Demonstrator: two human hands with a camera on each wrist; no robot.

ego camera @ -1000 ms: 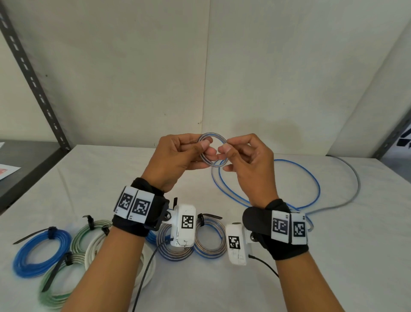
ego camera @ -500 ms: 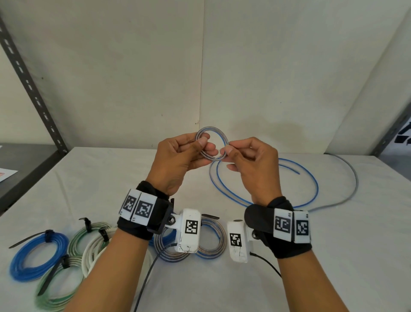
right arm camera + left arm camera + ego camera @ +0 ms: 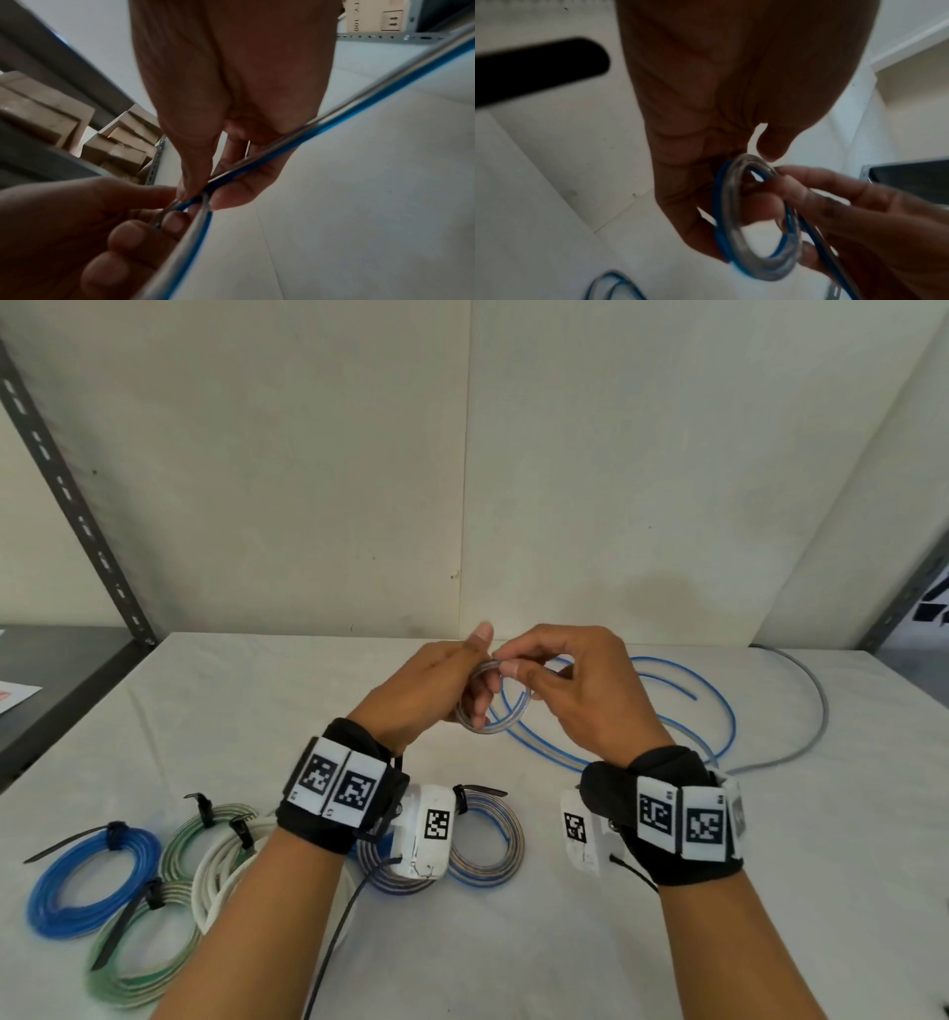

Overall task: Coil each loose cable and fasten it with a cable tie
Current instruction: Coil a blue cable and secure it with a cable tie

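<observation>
- Cable, blue-and-clear twin strand, is wound into a small ring held above the white table, between the two hands.
- Nearest the viewer on the table lie finished coils, each cinched with a black cable tie: a green-striped coil, a blue coil, a white coil, a second green-striped coil and a blue-and-grey coil below the wrists.
- Left hand grips the ring's left side: its fingers are curled round the turns, and the thumb stands up at the ring's top edge. In the left wrist view the ring sits against the curled fingers of this hand, with the thumb tip just above the ring's top.
- Right hand pinches the strand at the ring's top right, thumb and forefinger closed narrowly on it. In the right wrist view the strand runs across the palm side of this hand and passes between the pinching thumb and fingers, meeting the left hand's fingertips there.
- Beyond the hands, the uncoiled rest of the cable lies in wide loose loops on the table, its grey far stretch curving off toward the right rear edge.
</observation>
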